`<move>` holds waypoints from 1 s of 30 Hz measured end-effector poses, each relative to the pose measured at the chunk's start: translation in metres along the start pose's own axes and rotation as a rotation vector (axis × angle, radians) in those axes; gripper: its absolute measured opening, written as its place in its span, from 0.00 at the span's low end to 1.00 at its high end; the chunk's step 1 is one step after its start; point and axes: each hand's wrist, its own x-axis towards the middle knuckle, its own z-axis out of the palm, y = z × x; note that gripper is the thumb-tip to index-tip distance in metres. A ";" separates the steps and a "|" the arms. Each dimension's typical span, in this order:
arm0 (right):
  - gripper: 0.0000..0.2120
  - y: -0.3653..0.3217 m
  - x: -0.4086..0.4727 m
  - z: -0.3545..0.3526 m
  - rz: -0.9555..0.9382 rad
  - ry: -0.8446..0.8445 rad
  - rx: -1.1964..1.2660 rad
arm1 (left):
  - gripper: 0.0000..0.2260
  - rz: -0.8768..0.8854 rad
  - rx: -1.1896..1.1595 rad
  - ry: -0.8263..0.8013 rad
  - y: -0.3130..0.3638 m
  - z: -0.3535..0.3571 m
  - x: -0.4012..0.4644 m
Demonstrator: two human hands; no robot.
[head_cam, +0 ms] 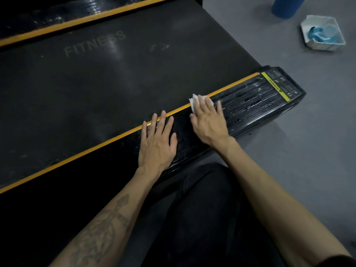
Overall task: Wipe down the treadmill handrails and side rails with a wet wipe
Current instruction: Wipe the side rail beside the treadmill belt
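We list two bare forearms, both uncovered from wrist to the frame's lower edge. The left forearm carries a large dark line tattoo running lengthwise, with a pointed diamond-like shape nearest the wrist and denser shaded patterning further up; we cannot make out its subject. The left hand and right hand wear no rings, watch or gloves that we can see. We note black trousers on the legs, and a dark sleeve edge at the right arm's upper end.
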 end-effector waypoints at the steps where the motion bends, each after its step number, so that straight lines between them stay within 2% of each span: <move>1: 0.28 -0.010 -0.006 0.002 -0.045 -0.004 -0.001 | 0.27 -0.002 0.013 -0.001 0.001 0.001 0.001; 4: 0.30 -0.022 -0.016 0.004 -0.180 -0.043 0.014 | 0.26 0.000 0.036 -0.024 0.001 0.003 0.004; 10: 0.28 0.009 -0.007 0.001 0.006 -0.008 -0.013 | 0.27 -0.017 -0.007 -0.060 0.012 0.002 0.013; 15: 0.33 0.001 -0.029 0.007 -0.143 -0.059 -0.014 | 0.26 -0.003 -0.018 -0.084 0.030 0.004 0.031; 18: 0.32 0.031 -0.016 0.004 -0.032 -0.022 -0.001 | 0.25 -0.019 -0.012 -0.052 0.033 0.007 0.031; 20: 0.33 0.028 -0.016 0.005 0.043 0.011 0.020 | 0.25 -0.025 -0.008 -0.045 0.032 0.009 0.032; 25: 0.33 0.001 -0.032 0.011 -0.147 -0.007 0.055 | 0.25 -0.035 0.000 -0.038 0.033 0.010 0.035; 30: 0.34 0.035 -0.027 0.006 -0.028 -0.007 0.032 | 0.25 -0.047 -0.010 -0.027 0.035 0.010 0.033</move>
